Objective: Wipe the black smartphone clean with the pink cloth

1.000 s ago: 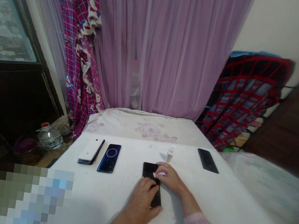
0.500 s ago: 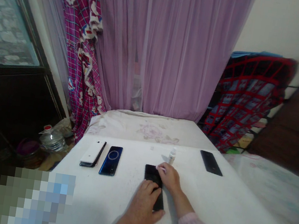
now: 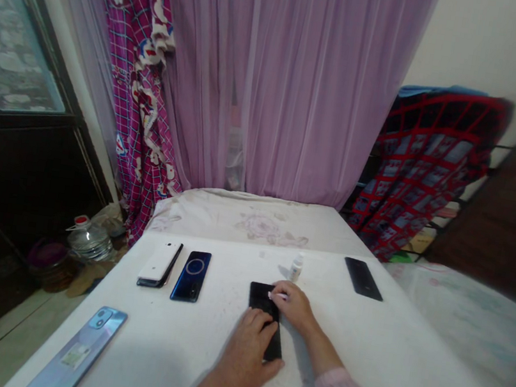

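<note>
Your two hands are over a black smartphone [image 3: 265,299] that lies flat, dark screen up, on the white cloth-covered table [image 3: 358,364], right in front of you. Your left hand [image 3: 245,347] rests palm down across its lower part, fingers loosely spread and a little bent, the thumb stretched out by the phone's lower right corner; it is laid on the phone rather than closed around it. Your right hand [image 3: 292,305] is at the phone's upper right edge, fingers curled in to pinch a small, pale pink item [image 3: 278,296] over the screen; it is too small to tell exactly what that is, or whether it touches the glass.

Just beyond your right hand a small white bottle [image 3: 296,267] stands upright. Farther off to your right, a dark smartphone [image 3: 364,278] lies at a slant. To your left, a blue smartphone [image 3: 191,276] with a ring on its back lies back up, and just beside it a white smartphone [image 3: 159,261] sits stacked on something dark. Nearest you at the left edge is a silvery-blue smartphone [image 3: 82,351], its camera block and a pale label showing. Purple curtains [image 3: 298,83] hang behind the table.
</note>
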The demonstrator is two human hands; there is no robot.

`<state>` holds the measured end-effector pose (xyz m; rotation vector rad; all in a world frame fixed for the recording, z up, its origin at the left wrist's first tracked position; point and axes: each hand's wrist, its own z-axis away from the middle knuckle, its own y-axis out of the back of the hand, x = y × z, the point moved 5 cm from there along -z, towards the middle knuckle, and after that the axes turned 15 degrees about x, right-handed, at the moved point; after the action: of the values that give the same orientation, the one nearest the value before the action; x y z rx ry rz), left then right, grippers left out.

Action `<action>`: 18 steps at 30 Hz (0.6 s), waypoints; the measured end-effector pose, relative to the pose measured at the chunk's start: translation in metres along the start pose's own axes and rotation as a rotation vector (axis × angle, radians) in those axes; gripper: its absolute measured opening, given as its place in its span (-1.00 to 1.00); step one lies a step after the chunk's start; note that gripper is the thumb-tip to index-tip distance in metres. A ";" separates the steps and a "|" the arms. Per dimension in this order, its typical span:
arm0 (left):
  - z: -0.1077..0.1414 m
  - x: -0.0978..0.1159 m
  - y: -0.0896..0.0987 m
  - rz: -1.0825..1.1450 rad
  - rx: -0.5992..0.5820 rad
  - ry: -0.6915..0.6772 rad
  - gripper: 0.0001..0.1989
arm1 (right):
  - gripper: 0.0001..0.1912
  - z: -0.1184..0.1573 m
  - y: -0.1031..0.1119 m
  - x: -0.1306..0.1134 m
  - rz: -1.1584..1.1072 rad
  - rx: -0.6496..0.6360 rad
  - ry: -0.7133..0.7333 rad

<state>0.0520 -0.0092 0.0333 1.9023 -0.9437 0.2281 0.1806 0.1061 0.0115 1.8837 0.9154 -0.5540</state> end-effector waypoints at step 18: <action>-0.003 0.002 0.003 0.017 -0.025 0.023 -0.46 | -0.91 0.002 0.004 0.000 -0.110 -0.050 0.041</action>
<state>0.0520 -0.0082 0.0374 1.8656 -0.9429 0.2467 0.1836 0.1034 0.0124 1.8132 1.0558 -0.5545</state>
